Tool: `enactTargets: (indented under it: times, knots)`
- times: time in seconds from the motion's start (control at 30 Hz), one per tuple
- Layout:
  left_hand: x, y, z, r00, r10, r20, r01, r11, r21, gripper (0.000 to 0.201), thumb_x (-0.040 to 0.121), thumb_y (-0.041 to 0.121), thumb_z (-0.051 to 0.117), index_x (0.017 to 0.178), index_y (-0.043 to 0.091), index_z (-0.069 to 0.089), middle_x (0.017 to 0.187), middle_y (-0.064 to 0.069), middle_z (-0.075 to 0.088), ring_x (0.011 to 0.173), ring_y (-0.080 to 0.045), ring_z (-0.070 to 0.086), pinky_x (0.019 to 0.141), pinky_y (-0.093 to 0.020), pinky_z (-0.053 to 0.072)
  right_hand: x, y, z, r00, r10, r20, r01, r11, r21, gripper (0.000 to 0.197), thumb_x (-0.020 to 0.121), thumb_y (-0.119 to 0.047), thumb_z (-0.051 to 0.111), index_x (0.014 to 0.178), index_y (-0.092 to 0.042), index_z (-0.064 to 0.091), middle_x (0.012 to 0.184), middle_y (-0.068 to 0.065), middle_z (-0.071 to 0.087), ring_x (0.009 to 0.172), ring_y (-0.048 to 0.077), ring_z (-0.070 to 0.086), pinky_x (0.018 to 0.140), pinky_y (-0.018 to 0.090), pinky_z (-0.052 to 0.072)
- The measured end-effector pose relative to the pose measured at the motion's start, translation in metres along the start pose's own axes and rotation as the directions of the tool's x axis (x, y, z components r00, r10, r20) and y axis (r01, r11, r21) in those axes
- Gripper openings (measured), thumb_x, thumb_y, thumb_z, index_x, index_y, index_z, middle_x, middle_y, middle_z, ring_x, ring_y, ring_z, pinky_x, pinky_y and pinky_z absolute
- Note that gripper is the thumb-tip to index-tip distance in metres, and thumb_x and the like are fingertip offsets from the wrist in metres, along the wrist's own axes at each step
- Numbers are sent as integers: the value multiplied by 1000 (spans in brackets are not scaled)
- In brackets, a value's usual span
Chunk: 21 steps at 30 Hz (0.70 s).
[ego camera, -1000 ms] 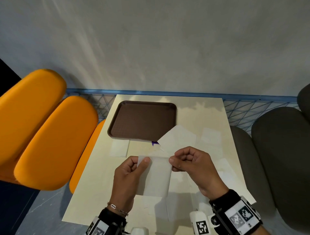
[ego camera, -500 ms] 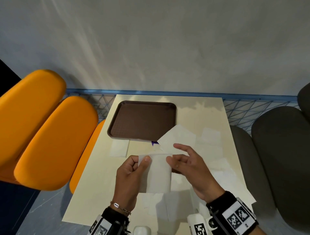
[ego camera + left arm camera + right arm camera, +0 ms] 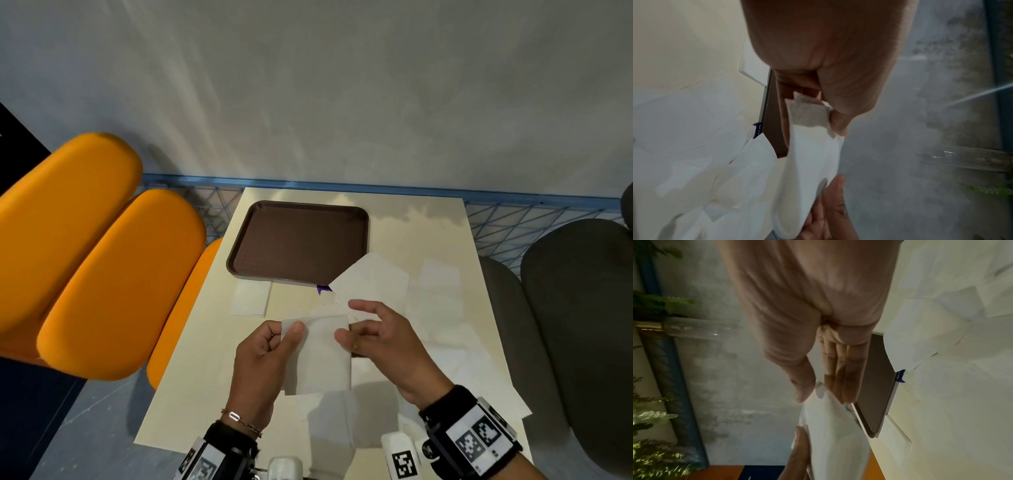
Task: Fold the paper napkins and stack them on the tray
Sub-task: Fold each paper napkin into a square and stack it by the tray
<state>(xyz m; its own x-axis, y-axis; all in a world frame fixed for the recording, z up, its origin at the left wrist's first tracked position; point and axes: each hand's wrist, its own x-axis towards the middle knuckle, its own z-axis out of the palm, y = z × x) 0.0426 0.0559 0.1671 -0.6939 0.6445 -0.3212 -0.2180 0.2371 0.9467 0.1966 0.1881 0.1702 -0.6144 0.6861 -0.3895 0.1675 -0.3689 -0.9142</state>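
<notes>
Held napkin: we saw a white paper napkin (image 3: 320,354) raised above the worktop (image 3: 205,370) in the lower centre of the head frame, hanging as a tall folded rectangle.
Left hand: our left hand (image 3: 262,365) was clamped on the napkin's upper left corner, thumb over the front, other fingers curled behind; the left wrist view confirmed the pinch.
Right hand: our right hand (image 3: 383,341) had its fingers spread and loosely extended, with the thumb tip at the napkin's right edge; we could not tell whether it pressed the paper.
Tray: the brown tray (image 3: 239,270) lay on the worktop in the upper centre of the frame, above both hands, with nothing stacked inside.
Other napkins: one flat napkin on the worktop (image 3: 251,298) lay just below the tray's lower left corner; a larger unfolded sheet (image 3: 373,277) overlapped the tray's lower right corner, with more pale sheets to the right.
Seats: orange chairs (image 3: 102,270) stood at the left of the frame.
</notes>
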Motion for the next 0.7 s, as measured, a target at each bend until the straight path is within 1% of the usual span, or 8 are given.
enactTargets:
  times: [0.1,0.17,0.23,0.3,0.43,0.53,0.6,0.7]
  knots:
    - [6,-4,-12,999,-28,17,28,1000,-3,15,93,29,76,86,16,75,86,-5,78,71,-11,70,66,-34,56,8,-1,9,998,-27,-49,26,999,-26,44,89,-7,83,127,-16,63,86,13,80,80,18,76,78,32,62]
    - [10,-6,-19,1000,-31,4,31,1000,3,14,93,30,76,83,21,75,88,-6,78,75,-16,70,67,-37,57,13,1,17,999,-7,-37,6,1000,-30,47,89,-10,84,129,-19,60,88,12,80,84,19,77,80,33,63]
    - [16,-7,-26,1000,-24,-17,24,1000,-3,13,94,30,75,84,23,75,91,-6,78,79,-19,71,69,-39,58,18,7,25,999,42,29,-41,998,-37,57,87,-17,88,132,-27,54,95,11,81,93,22,79,87,36,64]
    - [23,-7,-34,999,-26,-40,26,1000,-17,12,94,30,75,88,20,75,92,-6,78,81,-20,71,68,-39,58,22,13,32,989,94,113,-87,994,-68,63,84,-18,90,134,-28,53,96,11,81,94,26,79,90,42,64]
    - [36,-8,-53,996,-38,-81,38,999,3,16,94,28,75,90,12,72,87,-5,78,73,-14,70,59,-32,53,33,17,46,983,137,124,-124,987,-106,59,85,-10,88,134,-19,57,88,14,80,76,26,75,78,40,64]
    - [46,-10,-66,994,-53,-97,54,999,5,18,95,29,75,92,11,72,87,-3,78,72,-11,70,58,-29,52,42,19,59,964,176,199,-149,978,-145,59,84,-10,88,134,-20,57,88,14,80,82,29,77,83,42,65]
    - [54,-13,-76,991,-73,-111,74,997,10,18,94,29,75,92,11,72,86,-2,77,69,-8,69,54,-24,50,47,21,67,944,208,258,-166,970,-178,53,85,-7,87,130,-17,62,85,13,79,80,30,77,82,41,64]
    - [69,-21,-90,988,-104,-117,107,994,18,20,94,31,76,91,11,72,87,-5,77,73,-14,69,55,-27,51,60,28,81,939,236,250,-184,959,-216,45,85,-4,86,124,-13,66,83,14,79,81,33,79,78,39,64]
